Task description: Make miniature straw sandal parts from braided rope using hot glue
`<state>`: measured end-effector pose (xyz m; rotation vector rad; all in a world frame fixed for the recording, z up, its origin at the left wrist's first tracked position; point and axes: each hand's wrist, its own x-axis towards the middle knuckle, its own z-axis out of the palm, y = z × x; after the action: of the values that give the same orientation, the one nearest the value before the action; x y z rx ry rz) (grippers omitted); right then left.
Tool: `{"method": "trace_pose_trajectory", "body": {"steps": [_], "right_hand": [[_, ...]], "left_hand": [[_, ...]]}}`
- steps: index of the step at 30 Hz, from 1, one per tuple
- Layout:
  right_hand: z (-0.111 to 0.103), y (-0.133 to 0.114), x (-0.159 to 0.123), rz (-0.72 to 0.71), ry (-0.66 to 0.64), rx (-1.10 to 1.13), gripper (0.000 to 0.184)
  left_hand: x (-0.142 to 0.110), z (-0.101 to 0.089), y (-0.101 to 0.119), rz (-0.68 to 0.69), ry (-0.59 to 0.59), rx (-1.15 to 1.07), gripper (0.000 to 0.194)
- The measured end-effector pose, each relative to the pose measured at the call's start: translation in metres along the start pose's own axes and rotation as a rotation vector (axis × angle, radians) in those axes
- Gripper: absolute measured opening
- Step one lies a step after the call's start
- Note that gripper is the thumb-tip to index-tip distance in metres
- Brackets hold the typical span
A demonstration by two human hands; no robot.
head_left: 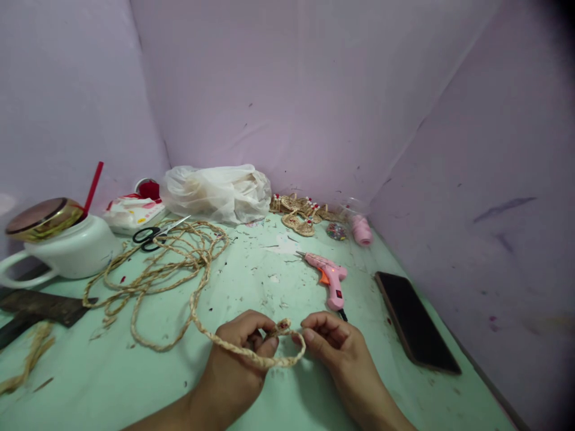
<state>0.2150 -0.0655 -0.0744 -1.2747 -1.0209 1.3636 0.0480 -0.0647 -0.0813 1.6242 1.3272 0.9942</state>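
Observation:
A braided straw rope (197, 323) curves over my left hand (238, 365) and bends into a small loop between both hands. My left hand is closed, its thumb and index finger pinching the rope's curled end. At the right side of the loop, my right hand (339, 353) has thumb and fingertips pinched together on the rope, though the exact contact is partly hidden. The rest of the rope lies in a loose tangle to the left. Beyond my right hand, a pink glue gun (326, 272) lies on its side, its nozzle pointing to the back left.
Scissors (157, 234) touch the tangle. At left are a white mug (76, 245) with a lid and red straw, and a dark broad blade (49, 305). Behind lie a plastic bag (220, 191), woven straw pieces (299, 222) and pink thread (361, 230). A phone (415, 320) lies right.

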Motion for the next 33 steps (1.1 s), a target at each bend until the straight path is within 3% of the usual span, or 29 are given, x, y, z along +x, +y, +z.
{"method": "trace_pose_trajectory", "body": {"steps": [4,9,13,22,29,33], "right_hand": [[-0.0023,0.003,0.0005,-0.033,0.022,0.002,0.023],[-0.0035,0.0013,0.0015,0.022,0.183,-0.058,0.019],[-0.0011,-0.0028,0.0023,0.028,0.236,-0.039,0.019],[-0.0024,-0.0047,0.0006,-0.062,0.137,-0.201,0.023],[0.0003,-0.0053,-0.0016,-0.045,0.041,-0.146,0.018],[-0.0011,-0.0047,-0.0018,-0.052,0.059,-0.087,0.018]], "left_hand": [[0.0008,0.0008,-0.0008,0.011,0.001,-0.014,0.01],[0.0008,0.0013,-0.0002,0.023,0.015,0.019,0.009],[-0.0004,0.0017,0.0005,0.016,0.015,0.011,0.008],[0.0005,0.0006,0.001,0.017,0.024,0.008,0.009],[0.0016,0.0004,0.0024,0.037,0.036,0.012,0.009],[0.0011,0.0,0.0032,0.062,0.035,0.025,0.009]]}}
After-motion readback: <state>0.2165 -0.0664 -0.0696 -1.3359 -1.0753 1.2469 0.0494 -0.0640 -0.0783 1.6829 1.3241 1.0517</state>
